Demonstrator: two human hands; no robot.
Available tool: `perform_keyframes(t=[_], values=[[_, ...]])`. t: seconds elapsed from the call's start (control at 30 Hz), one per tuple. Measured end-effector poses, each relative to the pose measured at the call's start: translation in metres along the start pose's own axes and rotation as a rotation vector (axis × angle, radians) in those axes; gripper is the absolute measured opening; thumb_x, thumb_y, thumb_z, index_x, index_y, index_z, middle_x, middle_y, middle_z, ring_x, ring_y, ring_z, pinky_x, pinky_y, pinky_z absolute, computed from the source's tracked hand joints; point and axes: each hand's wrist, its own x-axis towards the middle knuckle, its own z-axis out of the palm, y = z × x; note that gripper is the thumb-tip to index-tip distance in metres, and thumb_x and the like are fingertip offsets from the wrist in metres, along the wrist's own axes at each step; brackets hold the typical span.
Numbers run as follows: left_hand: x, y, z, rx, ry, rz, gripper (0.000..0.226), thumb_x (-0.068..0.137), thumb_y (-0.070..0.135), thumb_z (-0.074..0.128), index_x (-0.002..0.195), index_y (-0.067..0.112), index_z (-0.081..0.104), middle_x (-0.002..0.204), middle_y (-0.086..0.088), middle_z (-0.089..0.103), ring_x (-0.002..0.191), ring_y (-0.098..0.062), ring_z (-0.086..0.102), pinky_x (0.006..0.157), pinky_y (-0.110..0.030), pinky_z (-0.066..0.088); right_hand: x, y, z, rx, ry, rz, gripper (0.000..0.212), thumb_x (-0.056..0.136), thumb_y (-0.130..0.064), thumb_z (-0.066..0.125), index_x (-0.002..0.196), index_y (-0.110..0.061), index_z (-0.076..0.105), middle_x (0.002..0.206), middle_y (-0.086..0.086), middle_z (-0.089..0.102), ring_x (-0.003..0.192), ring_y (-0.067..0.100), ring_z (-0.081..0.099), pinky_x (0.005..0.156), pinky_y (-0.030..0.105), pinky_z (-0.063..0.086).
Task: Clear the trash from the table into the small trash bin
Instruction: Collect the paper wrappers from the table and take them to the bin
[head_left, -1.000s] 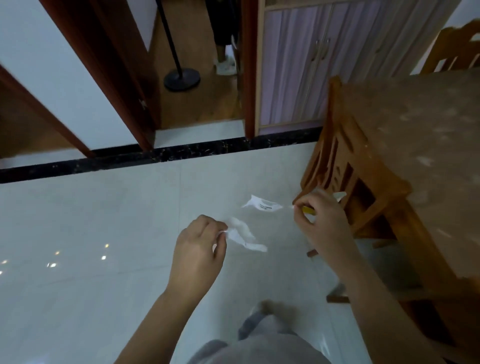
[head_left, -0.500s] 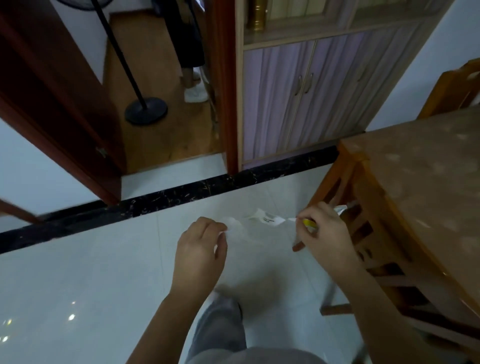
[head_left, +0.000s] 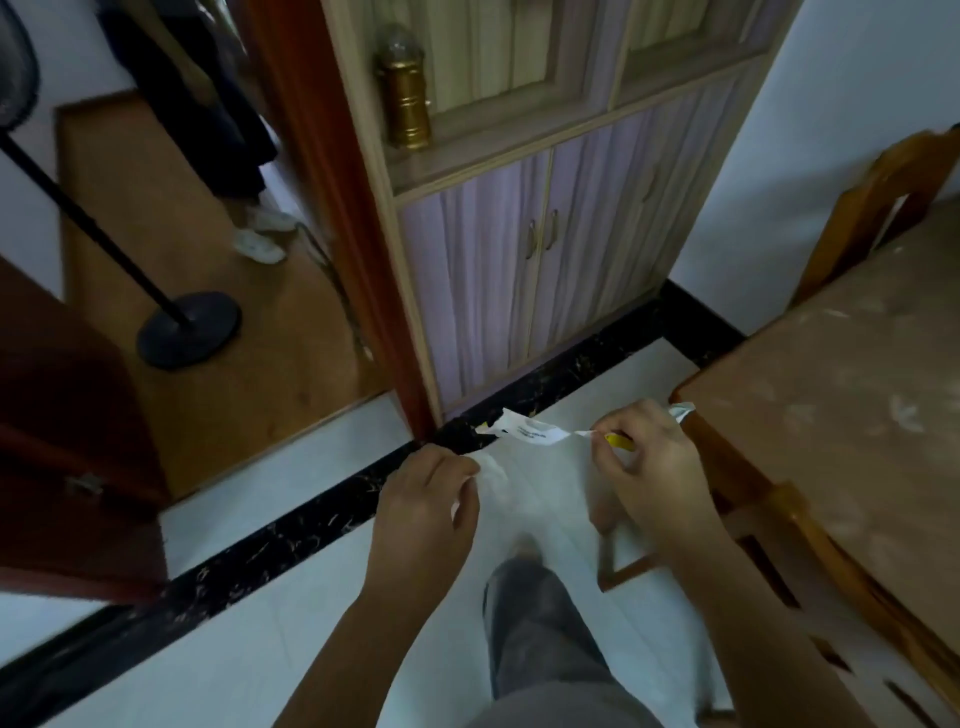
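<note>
My left hand (head_left: 423, 512) is closed on a crumpled white tissue (head_left: 491, 467), which is blurred against the pale floor. My right hand (head_left: 652, 465) pinches a white and yellow wrapper (head_left: 527, 430) that sticks out to the left of my fingers, with another scrap poking out behind the hand. Both hands hang over the floor, just left of the wooden table (head_left: 841, 415) with its mottled brown top. No trash bin is in view.
A wooden cabinet (head_left: 545, 249) with purple doors stands straight ahead beside a red door frame (head_left: 332, 208). A fan stand (head_left: 189, 330) and another person's legs (head_left: 228, 130) are in the room beyond. A wooden chair (head_left: 878, 202) sits behind the table. My own leg (head_left: 535, 618) steps forward.
The view has lifted and moved forward toward the cabinet and doorway. Both hands keep hold of their scraps and stay in the same pose.
</note>
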Motion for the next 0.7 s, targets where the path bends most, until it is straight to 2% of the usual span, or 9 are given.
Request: perform_keyframes(t=[0.1, 0.2, 0.27, 0.4, 0.53, 0.63, 0.7], values=[[0.067, -0.008, 0.027, 0.004, -0.021, 0.044, 0.022, 0.082, 0.016, 0.048, 0.081, 0.005, 0.067, 0.078, -0.009, 0.065, 0.066, -0.022, 0.060, 0.061, -0.034, 0.053, 0.054, 0.032, 0.001, -0.001, 0.064, 0.060, 0.008, 0.076, 0.003, 0.065, 0.076, -0.004, 0.062, 0.078, 0.010, 0.058, 0.072, 0.019, 0.053, 0.066, 0.010, 0.035], [0.134, -0.003, 0.051, -0.029, -0.044, 0.085, 0.021, 0.083, 0.016, 0.047, 0.081, 0.005, 0.065, 0.079, -0.008, 0.063, 0.069, -0.023, 0.058, 0.062, -0.036, 0.051, 0.107, 0.061, -0.010, 0.022, 0.120, 0.100, 0.006, 0.076, 0.000, 0.064, 0.074, -0.005, 0.062, 0.077, 0.003, 0.054, 0.073, 0.009, 0.049, 0.067, 0.006, 0.034], [0.178, 0.001, 0.069, -0.044, -0.049, 0.127, 0.020, 0.082, 0.017, 0.048, 0.081, 0.006, 0.064, 0.079, -0.006, 0.061, 0.071, -0.019, 0.055, 0.065, -0.032, 0.047, 0.139, 0.083, -0.019, 0.031, 0.157, 0.096, 0.003, 0.075, -0.003, 0.061, 0.073, -0.006, 0.062, 0.076, 0.001, 0.053, 0.072, 0.005, 0.046, 0.069, 0.004, 0.033], [0.255, 0.010, 0.110, -0.087, -0.072, 0.189, 0.019, 0.081, 0.017, 0.048, 0.081, 0.006, 0.064, 0.078, -0.004, 0.060, 0.074, -0.011, 0.047, 0.067, -0.023, 0.038, 0.188, 0.127, -0.037, 0.003, 0.232, 0.157, 0.005, 0.077, -0.002, 0.063, 0.075, -0.007, 0.062, 0.077, 0.000, 0.053, 0.075, 0.012, 0.051, 0.069, 0.012, 0.036], [0.309, 0.018, 0.146, -0.139, -0.134, 0.250, 0.020, 0.081, 0.019, 0.048, 0.080, 0.008, 0.064, 0.078, -0.002, 0.060, 0.072, -0.012, 0.048, 0.068, -0.019, 0.034, 0.213, 0.158, -0.047, -0.002, 0.280, 0.232, 0.004, 0.076, -0.008, 0.059, 0.075, -0.006, 0.062, 0.076, 0.001, 0.053, 0.072, 0.009, 0.049, 0.067, 0.010, 0.038], [0.353, 0.023, 0.179, -0.200, -0.202, 0.318, 0.020, 0.082, 0.016, 0.047, 0.080, 0.007, 0.065, 0.078, -0.004, 0.061, 0.070, -0.018, 0.054, 0.065, -0.027, 0.041, 0.232, 0.183, -0.053, -0.041, 0.334, 0.308, 0.007, 0.075, -0.011, 0.057, 0.073, -0.007, 0.062, 0.074, -0.003, 0.049, 0.067, 0.016, 0.054, 0.063, 0.025, 0.047], [0.382, 0.028, 0.201, -0.237, -0.238, 0.354, 0.020, 0.082, 0.017, 0.047, 0.080, 0.007, 0.064, 0.079, -0.005, 0.061, 0.072, -0.019, 0.054, 0.066, -0.026, 0.039, 0.246, 0.197, -0.058, -0.091, 0.390, 0.354, 0.004, 0.074, -0.012, 0.058, 0.072, -0.011, 0.061, 0.073, -0.008, 0.047, 0.067, 0.016, 0.055, 0.065, 0.026, 0.045]])
